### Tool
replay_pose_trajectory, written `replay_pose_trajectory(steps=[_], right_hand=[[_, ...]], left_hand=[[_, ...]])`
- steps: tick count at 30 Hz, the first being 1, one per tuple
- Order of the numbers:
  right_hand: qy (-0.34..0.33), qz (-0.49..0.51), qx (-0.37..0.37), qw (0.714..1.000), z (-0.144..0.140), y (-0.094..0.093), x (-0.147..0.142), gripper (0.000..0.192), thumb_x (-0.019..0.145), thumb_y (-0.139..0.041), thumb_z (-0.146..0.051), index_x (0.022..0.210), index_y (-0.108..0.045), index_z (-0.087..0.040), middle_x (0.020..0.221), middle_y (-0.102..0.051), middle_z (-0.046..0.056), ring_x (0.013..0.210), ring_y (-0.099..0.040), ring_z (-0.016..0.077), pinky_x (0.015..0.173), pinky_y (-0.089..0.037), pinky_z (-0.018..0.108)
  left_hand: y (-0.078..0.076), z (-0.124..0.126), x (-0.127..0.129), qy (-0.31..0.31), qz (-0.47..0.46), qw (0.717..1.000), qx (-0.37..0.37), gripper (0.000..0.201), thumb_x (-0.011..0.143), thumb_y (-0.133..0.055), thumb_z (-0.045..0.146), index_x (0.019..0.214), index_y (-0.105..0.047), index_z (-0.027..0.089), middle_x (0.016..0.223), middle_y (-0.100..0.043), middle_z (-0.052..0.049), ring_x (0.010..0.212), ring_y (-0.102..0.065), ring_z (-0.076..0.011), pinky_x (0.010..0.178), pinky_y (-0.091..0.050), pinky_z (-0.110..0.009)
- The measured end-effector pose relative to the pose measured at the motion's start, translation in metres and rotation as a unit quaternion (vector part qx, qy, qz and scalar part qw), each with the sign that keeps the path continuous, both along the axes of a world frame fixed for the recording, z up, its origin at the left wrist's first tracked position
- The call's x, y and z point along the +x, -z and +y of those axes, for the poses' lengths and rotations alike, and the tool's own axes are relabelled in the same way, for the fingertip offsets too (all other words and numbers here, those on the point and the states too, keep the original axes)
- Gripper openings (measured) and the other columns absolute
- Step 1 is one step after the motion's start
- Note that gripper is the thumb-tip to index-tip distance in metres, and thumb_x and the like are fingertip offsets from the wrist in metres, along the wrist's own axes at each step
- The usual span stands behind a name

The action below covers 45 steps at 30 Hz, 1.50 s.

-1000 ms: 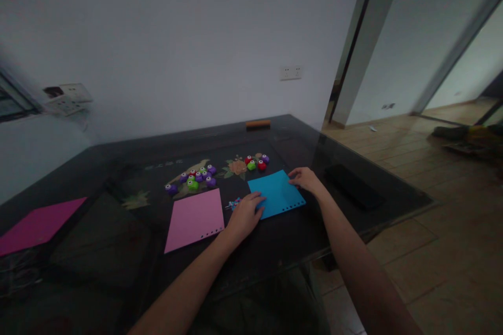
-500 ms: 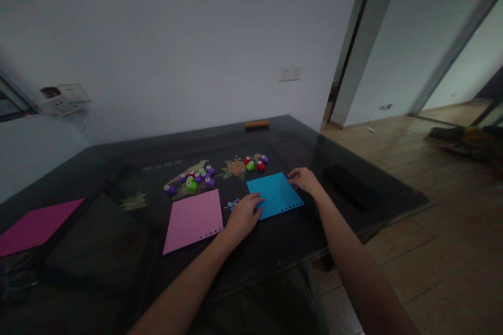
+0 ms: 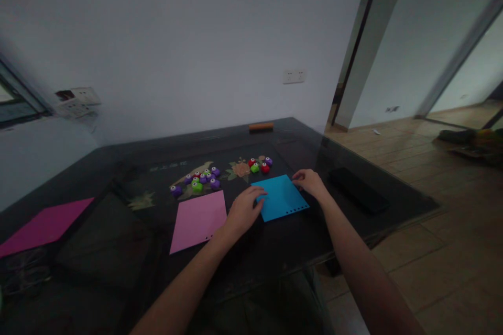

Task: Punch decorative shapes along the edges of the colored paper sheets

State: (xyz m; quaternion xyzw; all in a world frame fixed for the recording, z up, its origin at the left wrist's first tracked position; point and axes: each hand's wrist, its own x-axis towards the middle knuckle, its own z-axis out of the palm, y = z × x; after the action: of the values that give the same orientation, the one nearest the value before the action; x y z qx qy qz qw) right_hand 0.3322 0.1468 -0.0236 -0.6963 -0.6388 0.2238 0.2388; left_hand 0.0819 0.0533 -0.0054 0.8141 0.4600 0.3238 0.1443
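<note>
Since the earlier frames, the left hand (image 3: 244, 211) has shifted rightward so that it now hides the small scraps that lay between the two sheets, and the whole scene sits slightly lower and to the right in the head view; the right hand (image 3: 310, 182) remains on the far right corner of the blue sheet.

Dark glass-topped table (image 3: 118, 251): fills the lower left and centre of the view, with a painted flower pattern under the glass.

Magenta sheet (image 3: 45, 225): lies flat at the far left of the table, well apart from both hands.

Pink sheet (image 3: 198, 218): lies flat, just left of the left hand, with a row of punched holes along its near edge.

Blue sheet (image 3: 281, 197): lies flat between the two hands, with a row of punched holes along its near right edge.

Black flat object (image 3: 356, 190): lies to the right of the right hand, near the table edge.

Left hand: palm down, fingers loosely spread, fingertips resting on the left edge of the blue sheet.

Right hand: palm down, fingers curled at the far right corner of the blue sheet; whether it pinches the paper cannot be told.

Small punches, purple and green cluster (image 3: 200, 180): beyond the pink sheet. Red, green and purple cluster (image 3: 260, 164): beyond the blue sheet.

Orange bar (image 3: 261, 127): at the far table edge.
</note>
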Motion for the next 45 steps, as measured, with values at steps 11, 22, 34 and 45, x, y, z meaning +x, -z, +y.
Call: replay_pose_trajectory(steps=[11, 22, 34, 45], right_hand=[[-0.027, 0.017, 0.063, 0.998, -0.007, -0.015, -0.024, 0.014, 0.074, -0.063, -0.021, 0.086, -0.069, -0.019, 0.074, -0.068, 0.003, 0.065, -0.062, 0.0138, 0.06, -0.045, 0.023], [-0.296, 0.01, 0.16, 0.942, -0.029, -0.061, -0.166, 0.013, 0.081, -0.057, -0.02, 0.085, -0.07, -0.018, 0.087, -0.07, 0.004, 0.082, -0.063, 0.0161, 0.072, -0.044, 0.025], [-0.335, -0.139, 0.157, 0.918, -0.028, -0.007, -0.227, 0.047, 0.076, -0.064, -0.048, 0.108, -0.062, -0.013, 0.112, -0.058, 0.015, 0.112, -0.048, 0.0286, 0.09, -0.041, 0.039], [-0.375, -0.129, 0.146, 0.906, -0.023, 0.0, -0.228, 0.046, 0.072, -0.07, -0.045, 0.104, -0.064, -0.014, 0.11, -0.054, 0.013, 0.107, -0.047, 0.0259, 0.091, -0.039, 0.038]], left_hand=[[-0.004, 0.018, -0.15, -0.186, -0.02, 0.982, 0.026, 0.025, 0.084, -0.047, 0.025, 0.097, -0.066, 0.018, 0.101, -0.069, -0.007, 0.097, -0.062, -0.0215, 0.089, -0.047, -0.036], [0.017, 0.024, -0.194, -0.206, 0.036, 0.977, -0.034, 0.024, 0.079, -0.049, 0.024, 0.092, -0.068, 0.017, 0.101, -0.068, -0.007, 0.098, -0.061, -0.0221, 0.092, -0.046, -0.037], [0.026, 0.02, -0.201, -0.173, 0.161, 0.967, -0.091, 0.064, 0.062, -0.072, 0.051, 0.116, -0.059, 0.021, 0.12, -0.055, -0.012, 0.113, -0.049, -0.0291, 0.098, -0.036, -0.042], [0.019, 0.015, -0.195, -0.193, 0.182, 0.957, -0.117, 0.063, 0.063, -0.07, 0.052, 0.119, -0.057, 0.025, 0.122, -0.052, -0.012, 0.115, -0.046, -0.0338, 0.095, -0.034, -0.051]])
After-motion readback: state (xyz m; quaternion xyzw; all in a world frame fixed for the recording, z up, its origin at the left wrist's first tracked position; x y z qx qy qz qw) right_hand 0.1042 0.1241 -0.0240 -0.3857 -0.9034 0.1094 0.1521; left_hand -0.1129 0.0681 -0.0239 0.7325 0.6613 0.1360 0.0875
